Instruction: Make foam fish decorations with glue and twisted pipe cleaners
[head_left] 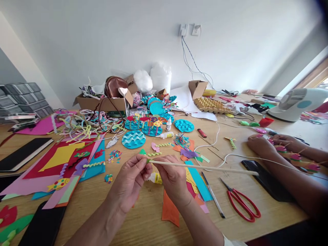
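My left hand [133, 176] is closed, pinching a small green piece at the left end of a long pale stick [205, 167]. Beside it, my right hand [171, 174] is closed round the same stick near that end, and the rest of the stick reaches out to the right. Under my hands lies a yellow-labelled glue bottle [155, 178], partly hidden. An orange paper piece [170, 209] lies below my right wrist. Farther back are a round blue wavy piece [133, 139] and a twisted yellow strip [155, 154].
Red-handled scissors [243, 205], a pen [213, 194] and a black phone [268, 181] lie at the right. Another person's hands and forearms are beyond them. Coloured paper sheets [30, 174] cover the left side. A cardboard box [94, 104] stands at the back.
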Motion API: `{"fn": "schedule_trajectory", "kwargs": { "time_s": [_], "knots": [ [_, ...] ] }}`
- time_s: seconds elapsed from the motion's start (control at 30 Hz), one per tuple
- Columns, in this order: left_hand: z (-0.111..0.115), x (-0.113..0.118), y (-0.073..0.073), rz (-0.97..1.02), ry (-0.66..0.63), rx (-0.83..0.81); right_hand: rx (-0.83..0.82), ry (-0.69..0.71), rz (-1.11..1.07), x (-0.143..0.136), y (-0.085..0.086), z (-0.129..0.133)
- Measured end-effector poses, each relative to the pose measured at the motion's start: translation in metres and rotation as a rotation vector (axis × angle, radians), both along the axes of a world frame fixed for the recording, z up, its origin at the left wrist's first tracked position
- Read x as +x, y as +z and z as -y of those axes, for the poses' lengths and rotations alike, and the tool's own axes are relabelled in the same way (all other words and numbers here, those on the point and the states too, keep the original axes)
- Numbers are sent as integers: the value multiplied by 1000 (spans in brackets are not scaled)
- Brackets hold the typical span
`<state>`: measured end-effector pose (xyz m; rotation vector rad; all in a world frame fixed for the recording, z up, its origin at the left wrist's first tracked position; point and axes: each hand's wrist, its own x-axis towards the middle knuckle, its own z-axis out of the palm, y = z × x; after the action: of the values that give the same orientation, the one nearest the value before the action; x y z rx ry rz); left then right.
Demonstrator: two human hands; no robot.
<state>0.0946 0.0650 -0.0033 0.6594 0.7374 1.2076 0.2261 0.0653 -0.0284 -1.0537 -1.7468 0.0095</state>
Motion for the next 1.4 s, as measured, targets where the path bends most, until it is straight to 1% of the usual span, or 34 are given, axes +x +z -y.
{"fn": "schedule_trajectory", "kwargs": {
  "time_s": [0.07, 0.1, 0.13, 0.2, 0.27, 0.33, 0.43, 0.53, 0.57, 0.6, 0.63, 0.67, 0.7, 0.73, 0.77, 0.8, 0.83, 0.87, 0.93, 0.97, 1.0, 1.03, 1.07, 1.1, 1.13, 1.2, 1.27, 1.33, 1.4],
  "knots": [
    [-2, -2, -3, -144, 129, 146, -126, 29, -97, -10, -4, 8],
    [-2, -4, -5, -247, 193, 234, -209, 53, -158, -15, -5, 12],
    [-3, -5, -6, -362, 242, 320, -298, 79, -222, -20, -6, 17],
    [-4, -9, -10, -594, 299, 462, -463, 112, -313, -26, -6, 24],
    [-6, -12, -13, -772, 336, 596, -552, 95, -297, -27, -3, 29],
    [-8, -15, -15, -877, 353, 726, -561, 40, -138, -22, 4, 32],
    [-10, -19, -14, -961, 331, 832, -533, -48, 249, -7, 25, 35],
    [-10, -25, -7, -1031, 237, 875, -562, -69, 588, 12, 55, 31],
    [-9, -28, -4, -1043, 186, 882, -578, -51, 636, 20, 64, 27],
    [-8, -30, 0, -1038, 125, 880, -614, 5, 648, 27, 73, 22],
    [-6, -32, 3, -1010, 60, 863, -675, 73, 600, 35, 78, 16],
    [-3, -34, 6, -954, -1, 829, -742, 176, 499, 42, 81, 10],
    [-1, -35, 8, -870, -61, 780, -845, 350, 369, 47, 80, 5],
    [2, -35, 9, -763, -113, 718, -962, 525, 207, 51, 75, 0],
    [4, -34, 10, -644, -149, 647, -1051, 653, 22, 51, 67, -3],
    [6, -31, 10, -528, -159, 572, -1111, 719, -153, 48, 56, -4],
    [7, -28, 9, -422, -148, 499, -1125, 752, -311, 42, 43, -3],
    [7, -25, 8, -336, -118, 433, -1089, 737, -487, 33, 30, 0],
    [4, -17, 3, -245, -20, 346, -1028, 705, -690, 11, 6, 8],
    [1, -15, 1, -239, 34, 330, -986, 656, -756, 0, -3, 13],
    [-1, -12, -2, -258, 85, 337, -958, 602, -819, -11, -9, 17],
    [-5, -11, -6, -304, 132, 365, -934, 536, -836, -20, -13, 21],
    [-8, -11, -9, -376, 176, 403, -917, 459, -807, -26, -15, 25],
    [-10, -11, -13, -468, 214, 447, -898, 379, -729, -29, -14, 27],
    [-12, -12, -16, -573, 247, 492, -866, 288, -597, -30, -12, 29],
    [-14, -15, -22, -782, 302, 584, -758, 106, -217, -24, -5, 32],
    [-14, -18, -24, -948, 323, 685, -625, -47, 189, -14, 8, 34],
    [-12, -21, -23, -1053, 295, 802, -541, -120, 497, -1, 26, 34],
    [-8, -24, -16, -1105, 221, 891, -507, -88, 682, 13, 48, 33]
  ]
}}
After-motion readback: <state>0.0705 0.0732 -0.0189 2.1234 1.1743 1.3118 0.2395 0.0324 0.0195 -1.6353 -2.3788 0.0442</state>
